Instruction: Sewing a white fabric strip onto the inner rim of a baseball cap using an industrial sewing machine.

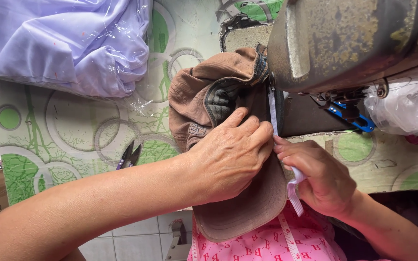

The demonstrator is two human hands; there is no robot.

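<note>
— Packages nearby?
— Lilac cloth in clear plastic wrap (68, 43) at top left; crumpled clear bag (405, 108) at right, under the sewing machine (354, 38).
— And the brown cap (218, 104)?
— Flat beneath the left hand (228, 159), fingers pressed together on it; white tape (293, 186) pinched in the right hand (322, 176), just beside.

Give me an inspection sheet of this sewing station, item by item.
Surface: table cover patterned with green circles, wrinkled.
Job's things: brown cap under the sewing machine head; white strip running to the needle area.
Clutter: thread snips; lilac cloth in clear plastic; plastic bag.
Hands: left hand pressing the cap flat; right hand pinching the white strip.
Cables: nothing seen.
Surroundings: tiled floor; measuring tape over pink clothing.
</note>
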